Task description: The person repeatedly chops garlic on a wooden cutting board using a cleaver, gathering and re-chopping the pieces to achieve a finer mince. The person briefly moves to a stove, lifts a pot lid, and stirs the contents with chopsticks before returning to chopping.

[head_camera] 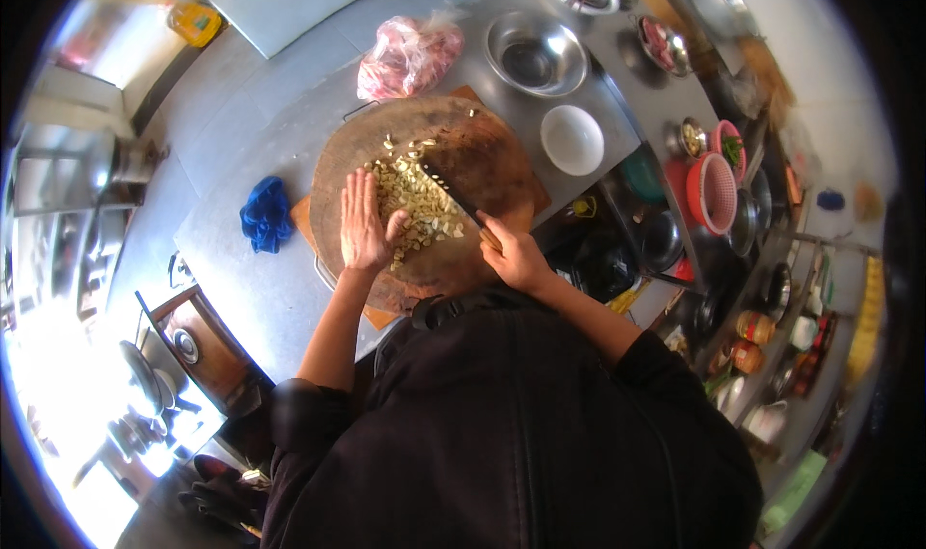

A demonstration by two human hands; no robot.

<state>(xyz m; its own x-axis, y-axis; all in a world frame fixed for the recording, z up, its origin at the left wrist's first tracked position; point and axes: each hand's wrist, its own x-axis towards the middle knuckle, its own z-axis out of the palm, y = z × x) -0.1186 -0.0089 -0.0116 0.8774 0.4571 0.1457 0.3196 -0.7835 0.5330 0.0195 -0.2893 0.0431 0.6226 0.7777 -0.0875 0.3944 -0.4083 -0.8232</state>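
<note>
A pile of pale chopped pieces, possibly garlic, (423,205) lies on a round wooden chopping block (485,133). My right hand (514,252) grips the handle of a dark-bladed kitchen knife (452,188), whose blade lies along the right side of the pile. At the pile's left edge is my left hand (367,223), flat, with the fingers together and pointing away from me and the thumb apart; it grips nothing. Whether its palm touches the pieces cannot be told. A few loose bits are scattered beyond the pile.
Beyond the block stand a bag of pinkish meat (409,57) and a steel bowl (537,53). A white bowl (572,140) is to its right, a blue cloth (266,215) to its left. Further right are red plastic baskets (712,193) and a sink area with a steel bowl (660,241).
</note>
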